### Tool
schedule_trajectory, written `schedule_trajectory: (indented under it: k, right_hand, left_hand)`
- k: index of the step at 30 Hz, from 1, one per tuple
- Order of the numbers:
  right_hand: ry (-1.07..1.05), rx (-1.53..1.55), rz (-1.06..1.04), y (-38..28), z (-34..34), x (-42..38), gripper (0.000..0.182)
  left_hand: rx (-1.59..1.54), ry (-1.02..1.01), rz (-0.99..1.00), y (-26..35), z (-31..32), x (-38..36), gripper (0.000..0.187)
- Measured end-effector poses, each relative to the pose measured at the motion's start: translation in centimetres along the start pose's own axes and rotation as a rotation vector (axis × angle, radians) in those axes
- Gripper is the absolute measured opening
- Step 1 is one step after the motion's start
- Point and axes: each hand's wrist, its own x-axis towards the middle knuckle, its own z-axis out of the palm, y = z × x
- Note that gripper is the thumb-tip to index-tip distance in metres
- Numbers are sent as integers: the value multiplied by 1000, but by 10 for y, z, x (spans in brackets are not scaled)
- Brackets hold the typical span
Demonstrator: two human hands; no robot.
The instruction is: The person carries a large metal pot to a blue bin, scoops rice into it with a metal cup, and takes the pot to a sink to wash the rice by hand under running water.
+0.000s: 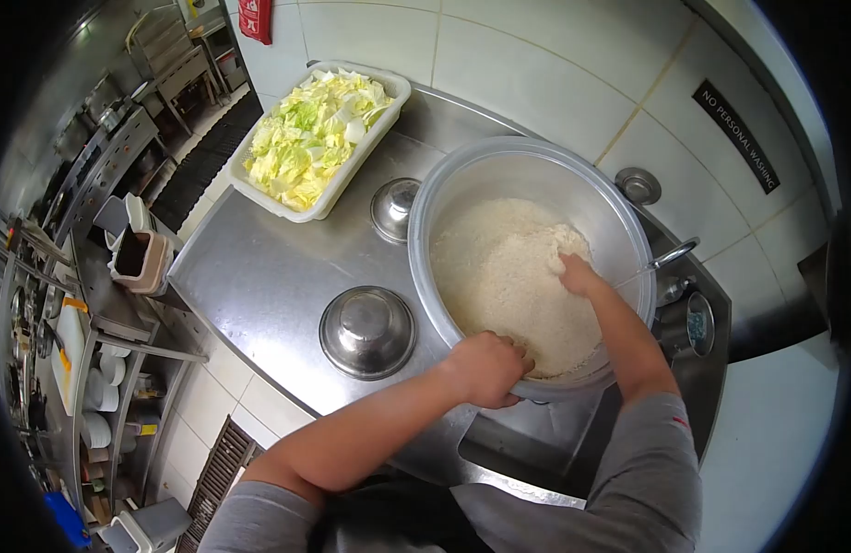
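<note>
A large, deep metal pot (pixel 531 157) stands over the sink, with a broad heap of pale rice grains (pixel 518 267) inside. My left hand (pixel 488 369) is closed over the pot's near rim, thumb outside and fingertips curled inward. Inside the pot, my right hand (pixel 578 275) is sunk in the rice toward the far right side. Its fingers look curled into the grains, which partly cover them. A clump of rice rises just beyond the fingers. Behind the right forearm, a thin metal handle (pixel 674 253) sticks out over the pot's right rim.
Left of the pot, two upturned metal bowls (pixel 366 332) (pixel 395 208) rest on the steel counter (pixel 260 267). A white tub (pixel 329 205) of chopped cabbage (pixel 315 138) sits at the back left. The tiled wall (pixel 536 55) borders the far side. Shelves (pixel 121 405) stand at left.
</note>
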Motion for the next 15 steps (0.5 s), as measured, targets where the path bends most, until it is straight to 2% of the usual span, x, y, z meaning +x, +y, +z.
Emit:
schedule_trajectory:
  k: [2, 3, 5, 7, 9, 11, 12, 14, 15]
  right_hand:
    - [-181, -170, -149, -2, -4, -34, 68]
    - [-199, -155, -184, -2, -2, -50, 75]
    - [-210, -146, -224, -11, -1, -70, 81]
    - [-421, -422, -276, -26, 4, -82, 88]
    - [-361, -433, -247, -25, 30, -66, 91]
    - [-352, -583, -152, -53, 31, -45, 93]
    - [-353, -582, -168, -55, 32, -28, 93]
    - [-251, -366, -135, -35, 42, 21, 85]
    - [-192, -368, -63, -26, 53, 54, 82]
  left_hand:
    - [-216, 116, 237, -15, -1, -7, 41]
    - [-221, 124, 236, -27, -6, -11, 41]
    - [173, -20, 232, -53, -20, -16, 42]
    - [165, -3, 216, -51, -18, -17, 42]
    - [121, -162, 49, -40, -18, -14, 39]
    - [96, -119, 45, -31, -13, -13, 37]
    - [68, -79, 54, -27, -10, -12, 35]
    - [47, -70, 60, -23, -6, -4, 34]
    - [29, -58, 82, -21, -4, -3, 33]
